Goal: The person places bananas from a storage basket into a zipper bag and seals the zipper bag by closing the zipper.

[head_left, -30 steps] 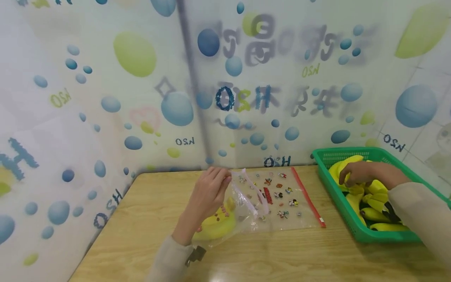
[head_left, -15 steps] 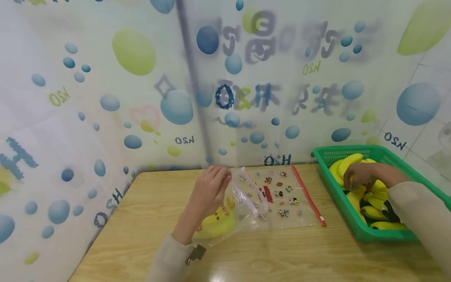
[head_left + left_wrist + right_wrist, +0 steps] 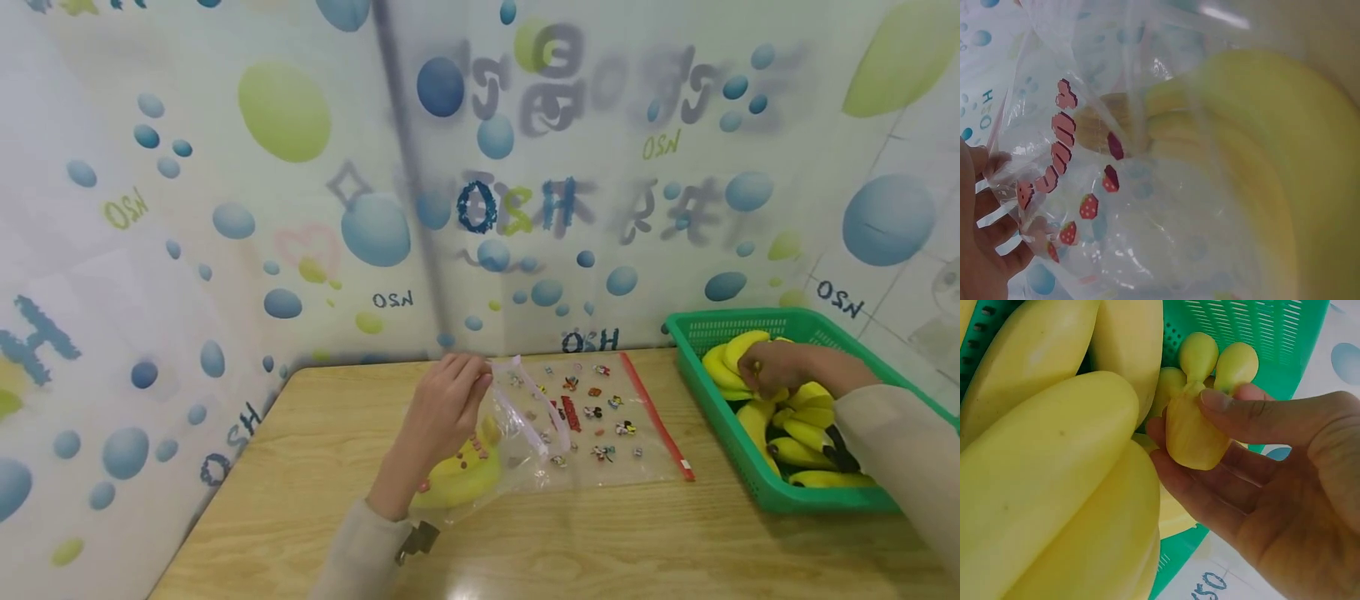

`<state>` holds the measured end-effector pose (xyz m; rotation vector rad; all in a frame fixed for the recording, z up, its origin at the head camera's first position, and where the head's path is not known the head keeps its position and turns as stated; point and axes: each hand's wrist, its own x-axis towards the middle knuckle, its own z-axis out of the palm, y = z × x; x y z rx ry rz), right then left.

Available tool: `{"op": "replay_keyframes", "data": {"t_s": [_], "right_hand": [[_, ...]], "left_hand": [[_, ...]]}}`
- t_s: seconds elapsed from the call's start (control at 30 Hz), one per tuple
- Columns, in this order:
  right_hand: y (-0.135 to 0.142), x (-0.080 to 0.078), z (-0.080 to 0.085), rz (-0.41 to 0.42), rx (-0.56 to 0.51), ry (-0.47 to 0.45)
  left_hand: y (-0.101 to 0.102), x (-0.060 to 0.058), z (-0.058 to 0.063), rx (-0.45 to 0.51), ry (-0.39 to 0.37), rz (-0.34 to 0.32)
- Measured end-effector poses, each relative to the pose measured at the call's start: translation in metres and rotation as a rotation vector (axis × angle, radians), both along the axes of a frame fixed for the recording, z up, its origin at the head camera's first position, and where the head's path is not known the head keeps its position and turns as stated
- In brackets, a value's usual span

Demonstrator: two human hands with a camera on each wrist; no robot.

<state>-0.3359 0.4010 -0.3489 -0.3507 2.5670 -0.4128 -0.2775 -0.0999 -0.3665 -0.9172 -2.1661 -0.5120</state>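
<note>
My left hand [image 3: 442,408] pinches the edge of a clear plastic bag [image 3: 1088,250] printed with strawberries and pink letters. A bunch of bananas [image 3: 1241,87] lies inside that bag, seen through the film. On the right, my right hand [image 3: 798,371] reaches into a green basket [image 3: 720,446]. Its thumb and fingers grip the thick stem [image 3: 1197,431] of a banana bunch, as the right wrist view shows. Several more bananas [image 3: 802,450] lie in the basket around and below that hand.
A clear zip bag [image 3: 600,433] with small cartoon prints and a red zip strip lies flat between the left hand and the basket. Behind the wooden table [image 3: 600,542] hangs a bubble-patterned curtain [image 3: 300,208]. The basket's raised rim stands close to the right forearm.
My right hand has shifted slightly right, and its fingers have closed in on the banana stem. The bananas beside it have moved a little. The left hand stays in place on the bag.
</note>
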Motion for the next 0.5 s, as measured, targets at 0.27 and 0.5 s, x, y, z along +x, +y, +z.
{"op": "replay_keyframes", "data": {"t_s": [0.27, 0.5], "right_hand": [[0.0053, 0.0042, 0.0064, -0.055, -0.031, -0.017], [0.0053, 0.0053, 0.0065, -0.105, -0.082, -0.037]], "left_hand": [[0.0001, 0.0004, -0.0003, 0.012, -0.002, -0.007], [0.0, -0.0003, 0.0005, 0.019, -0.031, -0.008]]}}
